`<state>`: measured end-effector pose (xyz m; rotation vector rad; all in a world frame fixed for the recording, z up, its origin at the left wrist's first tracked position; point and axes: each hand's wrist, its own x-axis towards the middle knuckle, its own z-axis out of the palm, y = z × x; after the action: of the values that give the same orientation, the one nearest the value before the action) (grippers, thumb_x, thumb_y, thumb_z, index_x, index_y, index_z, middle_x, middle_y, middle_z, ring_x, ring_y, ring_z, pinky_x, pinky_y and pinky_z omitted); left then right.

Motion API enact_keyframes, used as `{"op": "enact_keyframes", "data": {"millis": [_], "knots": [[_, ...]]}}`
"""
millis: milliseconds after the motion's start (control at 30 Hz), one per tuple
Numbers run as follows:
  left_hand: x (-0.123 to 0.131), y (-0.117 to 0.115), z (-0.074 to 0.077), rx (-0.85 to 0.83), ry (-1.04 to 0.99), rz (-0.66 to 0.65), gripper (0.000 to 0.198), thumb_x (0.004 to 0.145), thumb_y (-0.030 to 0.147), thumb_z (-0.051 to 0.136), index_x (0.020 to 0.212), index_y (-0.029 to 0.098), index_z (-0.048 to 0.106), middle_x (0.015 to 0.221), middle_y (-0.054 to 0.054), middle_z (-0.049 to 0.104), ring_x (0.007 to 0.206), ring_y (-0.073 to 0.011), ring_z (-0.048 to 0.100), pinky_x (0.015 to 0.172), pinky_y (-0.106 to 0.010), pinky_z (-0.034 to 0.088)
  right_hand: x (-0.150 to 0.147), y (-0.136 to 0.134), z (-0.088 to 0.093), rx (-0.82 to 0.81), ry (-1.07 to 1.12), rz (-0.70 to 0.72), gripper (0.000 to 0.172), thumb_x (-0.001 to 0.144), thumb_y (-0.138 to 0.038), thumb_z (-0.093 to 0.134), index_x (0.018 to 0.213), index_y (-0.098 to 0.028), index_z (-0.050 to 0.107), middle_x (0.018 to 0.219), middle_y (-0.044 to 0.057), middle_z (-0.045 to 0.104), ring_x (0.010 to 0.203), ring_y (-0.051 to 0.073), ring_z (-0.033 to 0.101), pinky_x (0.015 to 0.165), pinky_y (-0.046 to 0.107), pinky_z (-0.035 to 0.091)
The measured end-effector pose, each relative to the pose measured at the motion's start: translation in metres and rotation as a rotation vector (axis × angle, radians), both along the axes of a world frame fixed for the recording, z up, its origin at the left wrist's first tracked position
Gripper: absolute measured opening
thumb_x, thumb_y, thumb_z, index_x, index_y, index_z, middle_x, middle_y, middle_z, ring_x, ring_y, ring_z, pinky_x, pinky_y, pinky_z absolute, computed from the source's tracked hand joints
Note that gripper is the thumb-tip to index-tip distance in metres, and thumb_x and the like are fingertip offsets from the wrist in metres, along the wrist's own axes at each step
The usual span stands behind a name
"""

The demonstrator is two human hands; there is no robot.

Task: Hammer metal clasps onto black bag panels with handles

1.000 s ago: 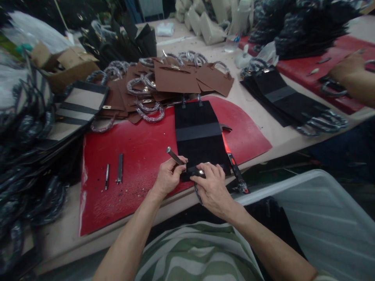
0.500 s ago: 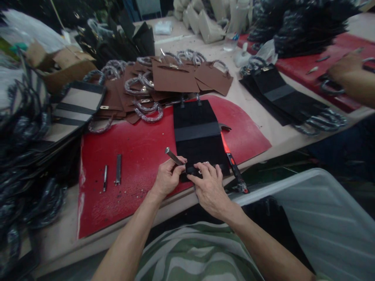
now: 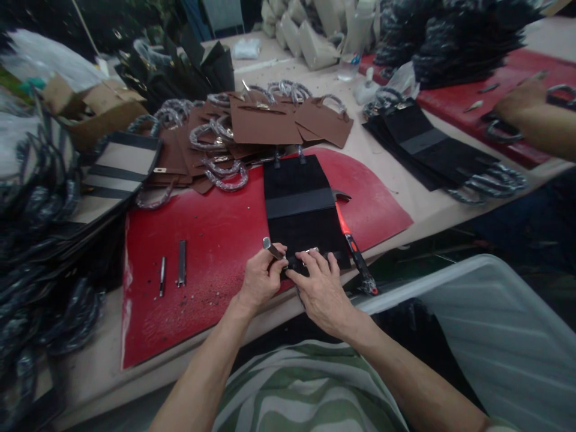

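"What's in front of the person?"
"A pale flat table (image 3: 389,157), a glossy red mat (image 3: 211,225) on it, and a long black fabric panel (image 3: 297,204) across the mat."
"Beside the panel?"
"An orange-and-black-handled claw hammer (image 3: 353,245), along its right edge."
"And the hands?"
"The right hand (image 3: 321,294) lies half spread on the panel's near end. The left hand (image 3: 262,276), nearly closed, pinches a tilted silver metal rod (image 3: 272,247) by the near left corner."
"Smallest?"
"A shiny metal fitting (image 3: 311,249) at the right fingertips."
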<state>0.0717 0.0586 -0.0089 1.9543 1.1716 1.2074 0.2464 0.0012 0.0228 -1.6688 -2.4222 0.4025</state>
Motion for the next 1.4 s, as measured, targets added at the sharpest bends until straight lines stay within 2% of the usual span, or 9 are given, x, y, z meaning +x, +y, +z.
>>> {"op": "enact_keyframes", "data": {"millis": [233,400,533,633,833,1033,1200,1300,1400], "knots": [[0.002,-0.003,-0.002,0.067,0.042,-0.005,0.014,0.090,0.014,0.053,0.101,0.018,0.062,0.106,-0.009,0.071,0.099,-0.0189,0.068,0.089,-0.031,0.056,0.013,-0.007,0.005,0.113,0.317,-0.001,0.029,0.094,-0.017,0.048,0.115,-0.024,0.068,0.135,0.010,0.053,0.132,0.028,0.041,0.113,0.052,0.027],[0.003,-0.003,-0.003,0.050,0.069,-0.018,0.017,0.089,0.013,0.055,0.103,0.019,0.061,0.107,-0.008,0.070,0.100,-0.0193,0.068,0.090,-0.032,0.055,0.067,0.009,0.002,0.296,0.320,-0.288,0.024,0.091,-0.023,0.053,0.109,-0.015,0.066,0.116,0.014,0.061,0.111,0.027,0.055,0.100,0.043,0.042],[0.004,-0.003,-0.004,0.034,0.052,-0.020,0.016,0.089,0.014,0.054,0.102,0.020,0.061,0.109,-0.008,0.070,0.101,-0.0199,0.068,0.090,-0.032,0.055,0.100,0.025,-0.002,0.098,0.005,-0.463,0.034,0.088,-0.029,0.057,0.117,-0.011,0.060,0.110,0.017,0.059,0.098,0.030,0.058,0.083,0.040,0.046],[0.005,-0.003,-0.002,0.016,0.050,-0.032,0.015,0.088,0.014,0.054,0.100,0.020,0.061,0.107,-0.008,0.070,0.100,-0.0202,0.068,0.089,-0.032,0.055,0.103,0.036,0.002,-0.069,0.022,-0.464,0.025,0.090,-0.024,0.050,0.110,-0.012,0.057,0.100,0.013,0.060,0.086,0.025,0.060,0.073,0.033,0.044],[0.006,-0.003,0.000,0.008,0.029,-0.029,0.015,0.088,0.014,0.053,0.100,0.019,0.060,0.105,-0.008,0.070,0.096,-0.0200,0.068,0.086,-0.032,0.055,0.107,0.039,0.019,-0.474,0.807,-0.658,0.006,0.078,-0.021,0.054,0.081,-0.020,0.049,0.054,-0.006,0.047,0.045,0.013,0.046,0.047,0.024,0.035],[0.006,-0.003,0.001,-0.010,0.037,-0.040,0.016,0.087,0.013,0.054,0.098,0.019,0.063,0.102,-0.008,0.070,0.094,-0.0204,0.068,0.084,-0.032,0.055,0.105,0.010,0.007,-0.833,1.495,-0.764,0.026,0.068,-0.019,0.070,0.083,-0.019,0.049,0.075,-0.001,0.059,0.059,0.011,0.058,0.056,0.024,0.050],[0.006,-0.003,0.004,-0.001,0.037,-0.048,0.014,0.086,0.011,0.055,0.094,0.019,0.064,0.099,-0.007,0.070,0.093,-0.0200,0.067,0.084,-0.031,0.054,0.098,0.017,0.021,-0.695,1.471,-0.841,0.020,0.086,-0.035,0.060,0.082,-0.019,0.051,0.060,-0.007,0.040,0.040,0.005,0.033,0.037,0.017,0.031],[0.007,-0.002,0.005,0.003,0.019,-0.060,0.014,0.086,0.011,0.055,0.093,0.019,0.064,0.098,-0.007,0.070,0.092,-0.0198,0.067,0.083,-0.031,0.054,0.090,0.014,0.055,-0.519,1.388,-0.788,0.033,0.088,-0.050,0.060,0.081,-0.021,0.047,0.057,-0.009,0.036,0.037,0.005,0.026,0.034,0.017,0.026],[0.007,-0.002,0.005,-0.005,0.032,-0.056,0.013,0.086,0.011,0.055,0.091,0.019,0.064,0.097,-0.007,0.070,0.091,-0.0201,0.067,0.082,-0.031,0.054,0.079,-0.001,0.095,-0.163,1.087,-0.606,0.044,0.091,-0.065,0.049,0.080,-0.022,0.047,0.057,-0.007,0.041,0.038,0.008,0.033,0.035,0.020,0.028]]}}
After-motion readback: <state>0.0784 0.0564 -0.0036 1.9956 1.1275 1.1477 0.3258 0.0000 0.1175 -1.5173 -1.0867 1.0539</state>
